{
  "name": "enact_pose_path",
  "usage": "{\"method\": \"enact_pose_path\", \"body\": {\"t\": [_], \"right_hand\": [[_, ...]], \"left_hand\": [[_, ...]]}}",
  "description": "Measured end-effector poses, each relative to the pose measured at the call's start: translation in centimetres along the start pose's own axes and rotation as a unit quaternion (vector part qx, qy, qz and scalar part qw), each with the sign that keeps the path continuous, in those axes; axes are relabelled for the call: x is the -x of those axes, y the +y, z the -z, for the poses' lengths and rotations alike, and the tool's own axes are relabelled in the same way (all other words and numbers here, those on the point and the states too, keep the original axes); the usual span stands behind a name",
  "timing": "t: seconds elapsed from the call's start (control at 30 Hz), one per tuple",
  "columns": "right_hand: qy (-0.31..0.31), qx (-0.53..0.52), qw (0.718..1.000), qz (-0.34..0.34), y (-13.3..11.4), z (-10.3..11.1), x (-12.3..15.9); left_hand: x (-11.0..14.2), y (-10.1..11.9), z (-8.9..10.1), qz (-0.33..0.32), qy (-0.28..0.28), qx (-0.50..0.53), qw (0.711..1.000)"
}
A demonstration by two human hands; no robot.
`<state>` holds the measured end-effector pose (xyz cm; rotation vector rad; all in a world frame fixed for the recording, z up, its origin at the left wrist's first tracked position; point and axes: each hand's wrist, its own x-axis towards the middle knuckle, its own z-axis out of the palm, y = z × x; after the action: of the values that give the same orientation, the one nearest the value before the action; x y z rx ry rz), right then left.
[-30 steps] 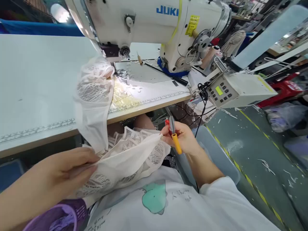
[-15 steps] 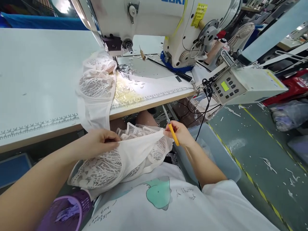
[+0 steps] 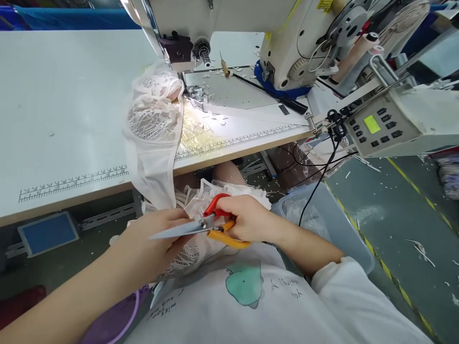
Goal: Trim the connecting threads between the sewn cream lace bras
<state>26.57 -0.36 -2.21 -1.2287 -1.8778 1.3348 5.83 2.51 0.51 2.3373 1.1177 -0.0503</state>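
Note:
My right hand (image 3: 251,219) is closed around the handles of a pair of scissors (image 3: 208,222), one handle loop red and the other orange. The blades point left and lie across my left hand (image 3: 158,243) as seen from above. My left hand is closed on a white lace bra (image 3: 188,258) in my lap, its fingertips partly hidden behind the blades and the cloth. Another part of white lace bra fabric (image 3: 154,119) lies on the table under the sewing machine head and hangs over the front edge; whether it joins the piece in my lap I cannot tell.
A sewing machine (image 3: 287,52) stands on the white table (image 3: 71,105), with a black-handled tool (image 3: 265,91) and scraps beside it. A control box (image 3: 380,124) juts out at right. Below are a clear plastic bin (image 3: 344,239) and a purple basket (image 3: 118,320).
The scissors have swung from pointing up and away to pointing left, and the right hand has moved left towards the left hand. The lap bra is gathered up more. The view has shifted slightly.

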Motion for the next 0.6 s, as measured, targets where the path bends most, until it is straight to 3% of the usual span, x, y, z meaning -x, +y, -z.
{"method": "enact_pose_path", "body": {"t": [0.1,0.27,0.47,0.6], "right_hand": [[-0.048,-0.019,0.999,-0.003,-0.9,-0.9,-1.0],[-0.046,-0.061,0.997,0.004,-0.4,-1.0,-1.1],[-0.012,-0.095,0.995,-0.006,0.0,-0.8,-0.8],[-0.009,-0.093,0.995,-0.017,0.2,-0.7,-0.8]], "left_hand": [[0.8,0.0,-0.2,-0.023,0.019,0.025,0.999],[1.7,-0.7,0.5,-0.015,0.033,-0.020,0.999],[4.3,-4.6,1.4,0.003,0.072,-0.011,0.997],[6.3,-6.7,1.3,0.080,0.115,0.050,0.989]]}}
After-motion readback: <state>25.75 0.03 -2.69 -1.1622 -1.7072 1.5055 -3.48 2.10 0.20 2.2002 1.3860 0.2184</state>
